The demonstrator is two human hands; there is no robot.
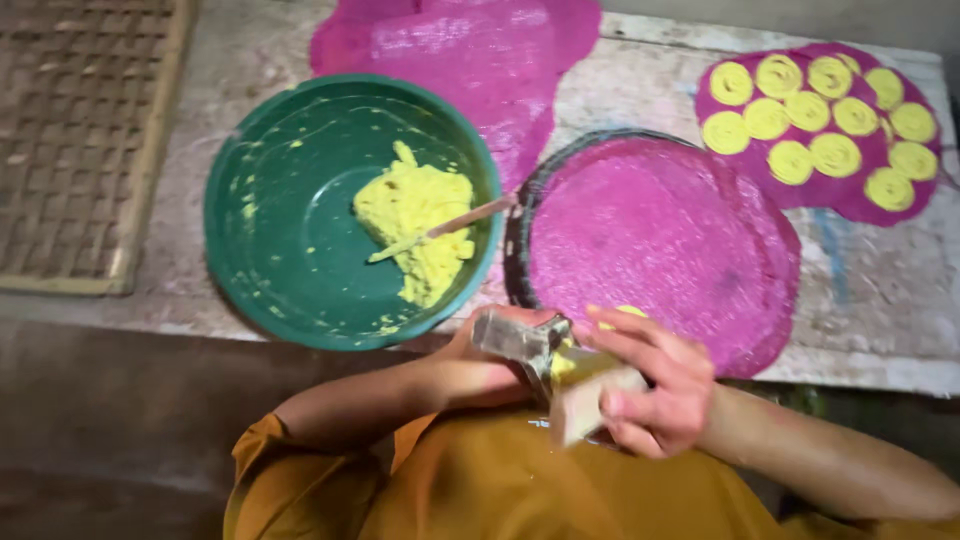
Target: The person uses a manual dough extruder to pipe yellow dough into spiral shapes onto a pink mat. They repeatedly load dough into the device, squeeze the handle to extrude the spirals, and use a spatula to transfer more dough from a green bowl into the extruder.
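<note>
A metal press [545,362] smeared with yellow dough is clamped between the left hand [490,350] and right hand [650,385]. Beyond the fingers, a green bowl [270,230] and pink cloth [660,230] are seen.

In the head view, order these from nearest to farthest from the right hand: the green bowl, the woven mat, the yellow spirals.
From the right hand:
1. Green bowl, to its upper left.
2. Yellow spirals, top right.
3. Woven mat, far left.
</note>
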